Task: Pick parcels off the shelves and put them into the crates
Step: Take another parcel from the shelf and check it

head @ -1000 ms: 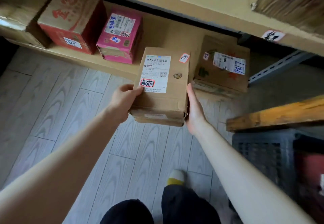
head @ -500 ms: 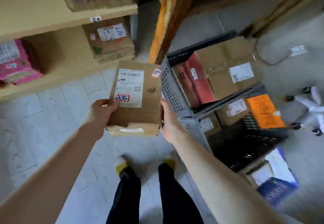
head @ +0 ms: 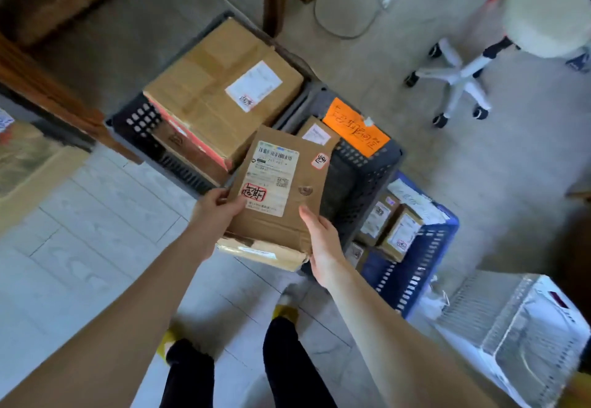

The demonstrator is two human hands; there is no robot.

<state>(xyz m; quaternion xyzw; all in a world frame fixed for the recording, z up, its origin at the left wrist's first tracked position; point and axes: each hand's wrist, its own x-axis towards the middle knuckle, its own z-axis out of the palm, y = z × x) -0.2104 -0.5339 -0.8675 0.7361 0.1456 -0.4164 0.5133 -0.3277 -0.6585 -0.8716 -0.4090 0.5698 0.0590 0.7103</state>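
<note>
Cardboard parcel (head: 278, 196), label up, is what I am holding above the near edge of the dark perforated crate (head: 367, 168), my left hand (head: 214, 212) pinching its left edge and my right hand (head: 323, 241) clasping its right, and I am judging the next move as lowering it inside.

Brown labelled parcel (head: 281, 190) held flat, above dark crates (head: 367, 164)

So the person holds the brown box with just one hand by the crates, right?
Not quite. Both hands hold the box: the left hand grips its left edge and the right hand grips its right edge, as the head view shows. The rest is right: it is by the crates.
</note>
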